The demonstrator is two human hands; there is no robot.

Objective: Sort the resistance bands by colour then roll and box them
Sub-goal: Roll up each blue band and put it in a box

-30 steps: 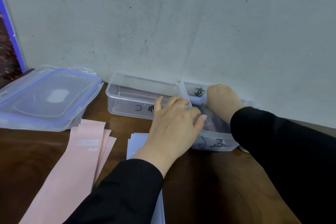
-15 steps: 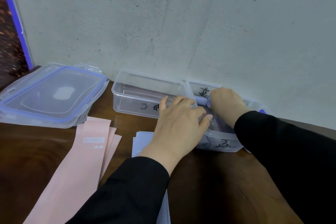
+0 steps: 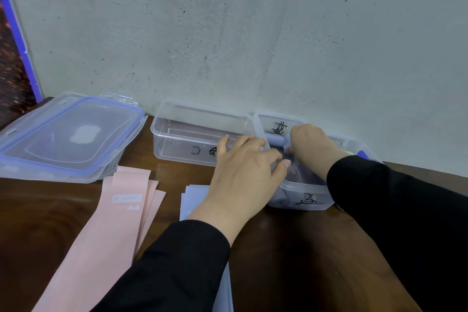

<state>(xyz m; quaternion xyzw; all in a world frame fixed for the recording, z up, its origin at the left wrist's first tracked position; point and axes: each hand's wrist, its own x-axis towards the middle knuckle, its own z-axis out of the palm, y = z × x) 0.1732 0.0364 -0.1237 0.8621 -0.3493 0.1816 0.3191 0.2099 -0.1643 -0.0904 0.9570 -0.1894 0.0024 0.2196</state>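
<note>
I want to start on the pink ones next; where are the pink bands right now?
In the head view the pink bands lie flat on the table's left side, in front of the lidded container and left of the pale blue bands.

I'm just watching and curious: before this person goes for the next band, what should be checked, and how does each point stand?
1. Right hand out of the right box: not ok, it reaches inside.
2. Left hand free: not ok, it rests on that box's rim.
3. Rolled purple band inside the box: ok.
4. Middle box open: ok.
5. Pink bands lying flat, reachable: ok.
6. Lidded box contents: cannot tell.
</note>
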